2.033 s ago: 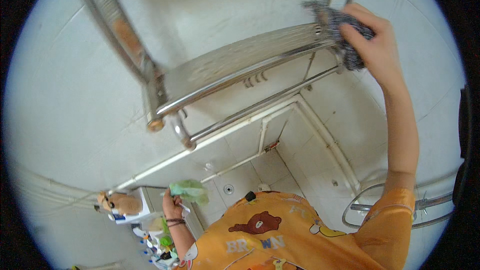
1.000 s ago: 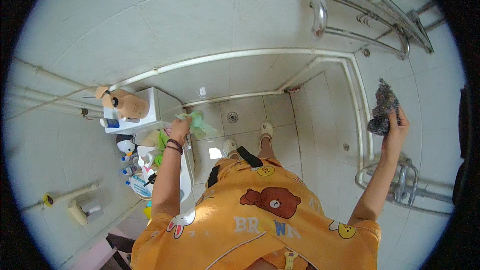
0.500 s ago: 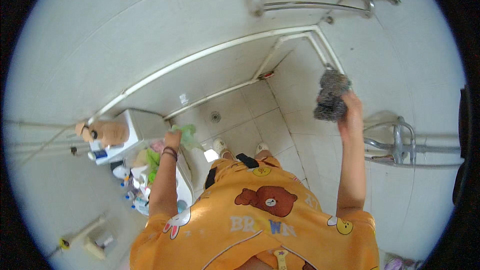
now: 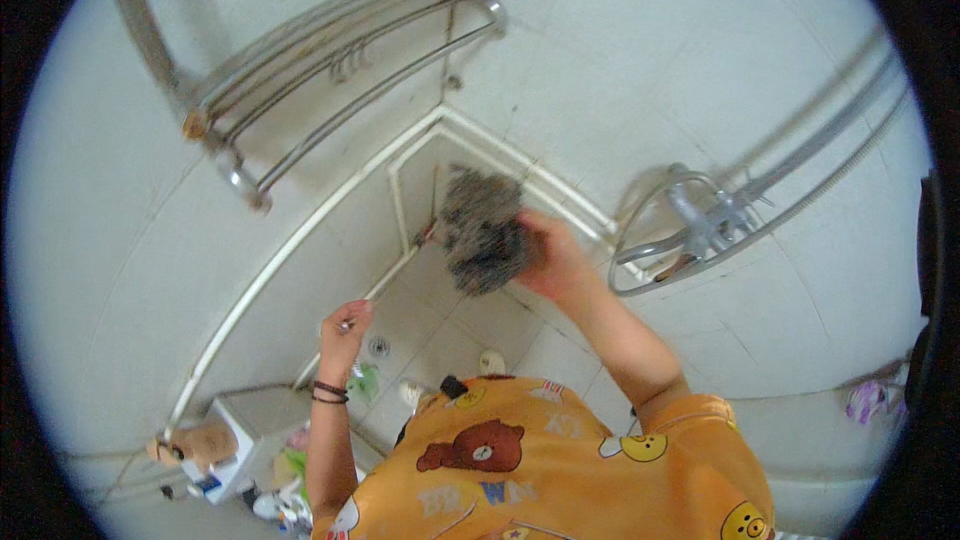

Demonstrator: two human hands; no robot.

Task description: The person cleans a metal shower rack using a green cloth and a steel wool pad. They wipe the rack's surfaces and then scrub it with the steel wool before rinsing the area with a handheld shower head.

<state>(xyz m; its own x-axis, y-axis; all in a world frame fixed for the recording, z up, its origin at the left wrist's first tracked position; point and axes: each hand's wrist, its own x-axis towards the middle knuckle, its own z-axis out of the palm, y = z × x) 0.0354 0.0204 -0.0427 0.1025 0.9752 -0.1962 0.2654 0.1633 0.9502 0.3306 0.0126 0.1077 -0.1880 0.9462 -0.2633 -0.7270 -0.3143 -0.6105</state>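
Observation:
In my right hand (image 4: 548,252) is a dark grey, shaggy bundle (image 4: 482,232), smeared by motion, so its exact kind does not show. The fingers grip its right side, in front of the wall corner. My left hand (image 4: 346,328) is closed, held up by the left wall, with dark bands round its wrist. A small shiny spot shows at its fingers; what they hold, if anything, I cannot make out. Beyond the left wrist, below the hand, a pale green filmy piece (image 4: 366,380) shows, apart from the fingers.
A metal towel rack (image 4: 350,70) juts from the wall at upper left. White pipes (image 4: 300,250) run along both walls. At right is a shower mixer (image 4: 700,225) with its hose. A white cabinet (image 4: 265,410) with bottles stands lower left. A drain (image 4: 378,346) lies in the tiled floor.
The view has swung to the right. My right hand has brought the shaggy bundle inward, before the corner. My left hand has risen away from the cabinet, and the green piece now shows below it.

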